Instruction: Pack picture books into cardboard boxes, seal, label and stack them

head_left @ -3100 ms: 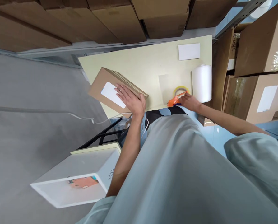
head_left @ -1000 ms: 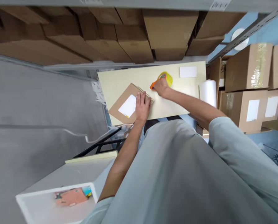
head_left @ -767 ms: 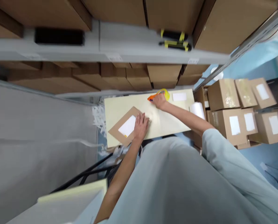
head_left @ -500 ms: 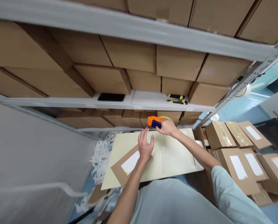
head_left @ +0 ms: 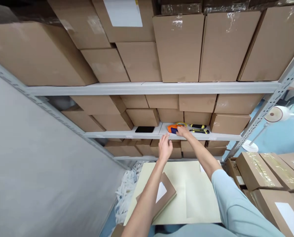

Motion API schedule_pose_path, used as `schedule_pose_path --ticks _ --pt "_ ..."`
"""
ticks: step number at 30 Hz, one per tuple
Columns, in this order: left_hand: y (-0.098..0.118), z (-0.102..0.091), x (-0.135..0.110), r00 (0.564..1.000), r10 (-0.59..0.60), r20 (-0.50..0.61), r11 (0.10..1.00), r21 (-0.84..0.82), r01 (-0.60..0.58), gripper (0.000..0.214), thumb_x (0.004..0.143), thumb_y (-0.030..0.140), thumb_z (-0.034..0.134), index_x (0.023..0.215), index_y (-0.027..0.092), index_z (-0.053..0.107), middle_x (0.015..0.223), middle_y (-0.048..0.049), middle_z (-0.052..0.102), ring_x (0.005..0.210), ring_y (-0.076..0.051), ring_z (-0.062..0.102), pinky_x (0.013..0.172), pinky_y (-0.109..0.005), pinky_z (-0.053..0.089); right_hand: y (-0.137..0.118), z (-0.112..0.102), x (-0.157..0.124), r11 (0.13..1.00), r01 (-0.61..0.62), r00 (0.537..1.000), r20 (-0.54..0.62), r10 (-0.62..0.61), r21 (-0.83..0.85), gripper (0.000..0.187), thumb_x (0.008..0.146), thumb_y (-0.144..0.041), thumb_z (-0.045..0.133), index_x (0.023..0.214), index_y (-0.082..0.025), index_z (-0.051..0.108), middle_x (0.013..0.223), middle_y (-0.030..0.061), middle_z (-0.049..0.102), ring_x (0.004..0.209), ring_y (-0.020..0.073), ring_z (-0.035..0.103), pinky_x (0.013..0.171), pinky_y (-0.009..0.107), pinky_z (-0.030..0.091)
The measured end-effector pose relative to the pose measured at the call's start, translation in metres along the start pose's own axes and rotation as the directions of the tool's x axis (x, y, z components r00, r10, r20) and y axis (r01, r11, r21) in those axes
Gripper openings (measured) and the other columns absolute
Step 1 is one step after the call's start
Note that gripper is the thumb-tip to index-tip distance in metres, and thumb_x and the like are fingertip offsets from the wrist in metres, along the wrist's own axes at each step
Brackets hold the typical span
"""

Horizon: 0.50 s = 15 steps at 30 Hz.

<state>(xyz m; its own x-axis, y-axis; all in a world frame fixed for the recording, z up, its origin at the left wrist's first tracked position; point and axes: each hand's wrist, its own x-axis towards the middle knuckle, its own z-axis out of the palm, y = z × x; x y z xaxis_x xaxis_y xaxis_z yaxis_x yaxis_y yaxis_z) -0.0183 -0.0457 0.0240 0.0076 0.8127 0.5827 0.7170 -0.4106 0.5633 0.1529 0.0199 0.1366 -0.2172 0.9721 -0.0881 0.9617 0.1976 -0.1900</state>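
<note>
Up from over the cream table (head_left: 203, 194), our orange tape dispenser (head_left: 172, 128) is sitting on the shelf (head_left: 122, 134). White strips (head_left: 126, 189) are lying left of the table, a small carton (head_left: 168, 194) on it; our left hand (head_left: 165, 149) is hovering, fingers spread; our right hand (head_left: 183, 131) is gripping the dispenser; stacked boxes (head_left: 257, 172) are standing rightmost.

Bright, stretched edges, perhaps slight blur

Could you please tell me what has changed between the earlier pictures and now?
The right hand carried the orange tape dispenser from the table up to the shelf, left of the utility knives, and still touches it. The left hand let go of the cardboard box and rose toward the shelf. The box stayed on the table; the knives stayed put.
</note>
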Motion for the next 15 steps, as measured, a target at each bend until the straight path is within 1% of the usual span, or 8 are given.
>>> schedule_pose_path --ticks 2,5,6,7,9,11,13,15 --pt "-0.008 -0.013 -0.018 1.0 -0.025 0.003 0.999 0.038 0.025 0.048 0.096 0.021 0.055 0.141 0.025 0.074 0.156 -0.013 0.069 0.151 -0.037 0.059 0.128 -0.063 0.049 0.001 0.004 0.005 1.0 0.01 1.0 -0.009 -0.01 0.003 0.038 0.102 -0.023 0.06 0.132 -0.003 0.072 0.132 0.0286 0.077 0.124 0.0315 0.073 0.111 0.038 0.049" --pt "-0.024 -0.033 -0.054 0.994 -0.099 0.054 0.992 0.08 0.095 0.047 0.097 0.021 0.054 0.14 0.022 0.073 0.156 -0.0146 0.068 0.151 -0.036 0.059 0.13 -0.061 0.047 0.007 0.019 0.008 0.999 0.034 0.998 -0.061 -0.033 0.021 0.051 0.104 -0.024 0.05 0.147 0.002 0.061 0.15 0.0347 0.064 0.14 0.0358 0.06 0.123 0.047 0.041" --pt "-0.031 -0.039 -0.069 0.988 -0.127 0.083 0.989 0.086 0.12 0.047 0.098 0.022 0.054 0.142 0.02 0.072 0.157 -0.0155 0.068 0.152 -0.036 0.058 0.131 -0.06 0.045 0.011 0.03 0.005 0.998 0.043 0.994 -0.106 -0.038 0.039 0.057 0.105 -0.024 0.047 0.153 0.004 0.054 0.156 0.0366 0.057 0.145 0.0379 0.054 0.125 0.052 0.038" --pt "-0.038 -0.043 -0.085 0.981 -0.159 0.114 0.985 0.09 0.149 0.047 0.099 0.023 0.054 0.143 0.018 0.071 0.158 -0.0167 0.067 0.153 -0.035 0.057 0.133 -0.059 0.043 0.015 0.045 0.0 0.994 0.06 0.969 -0.244 -0.036 0.092 0.061 0.104 -0.026 0.046 0.156 0.006 0.05 0.157 0.038 0.055 0.145 0.0405 0.053 0.124 0.058 0.039" --pt "-0.055 -0.047 -0.12 0.953 -0.247 0.174 0.968 0.097 0.233 0.05 0.101 0.028 0.053 0.147 0.015 0.067 0.16 -0.0198 0.064 0.157 -0.034 0.054 0.136 -0.058 0.038 0.024 0.09 -0.021 0.969 0.095 0.869 -0.493 0.031 0.228 0.063 0.108 -0.031 0.04 0.162 0.0 0.045 0.161 0.0361 0.051 0.148 0.0405 0.051 0.124 0.064 0.04" --pt "-0.074 -0.043 -0.155 0.907 -0.362 0.216 0.931 0.127 0.341 0.052 0.103 0.031 0.051 0.15 0.014 0.064 0.162 -0.0215 0.062 0.16 -0.033 0.05 0.138 -0.058 0.033 0.032 0.15 -0.06 0.933 0.084 0.837 -0.533 0.124 0.349 0.062 0.113 -0.04 0.031 0.165 -0.007 0.044 0.164 0.0322 0.049 0.153 0.0394 0.047 0.124 0.066 0.04" --pt "-0.091 -0.03 -0.189 0.85 -0.449 0.276 0.893 0.169 0.417 0.054 0.105 0.034 0.051 0.152 0.012 0.061 0.164 -0.0233 0.059 0.162 -0.033 0.047 0.138 -0.058 0.032 0.032 0.216 -0.115 0.888 0.01 0.88 -0.426 0.21 0.46 0.066 0.117 -0.05 0.024 0.167 -0.012 0.043 0.166 0.0296 0.049 0.158 0.0383 0.044 0.126 0.066 0.04" --pt "-0.106 -0.012 -0.221 0.791 -0.499 0.353 0.867 0.213 0.451 0.057 0.107 0.039 0.05 0.156 0.009 0.056 0.166 -0.0254 0.056 0.165 -0.032 0.043 0.14 -0.056 0.028 0.023 0.277 -0.178 0.817 -0.136 0.928 -0.217 0.304 0.561 0.074 0.117 -0.059 0.02 0.168 -0.011 0.041 0.167 0.0302 0.049 0.161 0.0379 0.043 0.128 0.066 0.04"
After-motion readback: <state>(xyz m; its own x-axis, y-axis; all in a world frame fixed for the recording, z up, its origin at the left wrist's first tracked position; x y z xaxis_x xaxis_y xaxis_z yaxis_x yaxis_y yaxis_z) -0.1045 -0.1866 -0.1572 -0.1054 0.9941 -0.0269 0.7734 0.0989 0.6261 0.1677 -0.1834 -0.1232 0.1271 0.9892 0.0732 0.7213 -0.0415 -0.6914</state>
